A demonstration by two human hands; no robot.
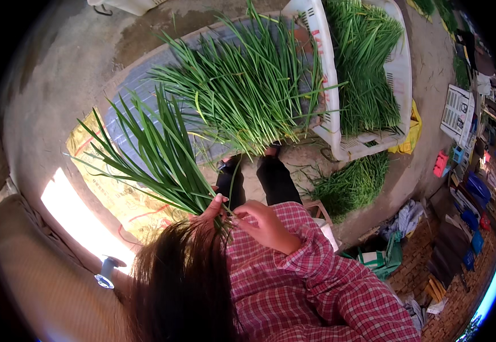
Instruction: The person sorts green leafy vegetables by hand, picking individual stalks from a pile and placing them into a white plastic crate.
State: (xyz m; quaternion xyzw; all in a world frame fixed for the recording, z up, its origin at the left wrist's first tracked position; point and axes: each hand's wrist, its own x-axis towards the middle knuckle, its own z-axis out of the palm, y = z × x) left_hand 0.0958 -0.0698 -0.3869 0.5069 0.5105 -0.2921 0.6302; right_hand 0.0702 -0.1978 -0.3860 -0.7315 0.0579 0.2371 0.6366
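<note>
My left hand point(214, 207), partly hidden by hanging dark hair, grips a bunch of long green leaves point(158, 149), probably garlic chives, near its base. The tips fan up and left. At the bunch's base, my right hand point(261, 223) has its thumb and fingertips together on a thin stalk point(230, 188). Beyond my knees, a wide heap of the same leaves point(239, 94) lies on a grey board point(130, 107), its cut ends towards me.
A white plastic crate point(333, 85) of stacked green leaves stands to the right. Below it, a loose green pile point(350, 184) lies on the floor. A yellow printed sack point(102, 171) is spread at left. A green bag point(391, 256) and cloths lie at lower right.
</note>
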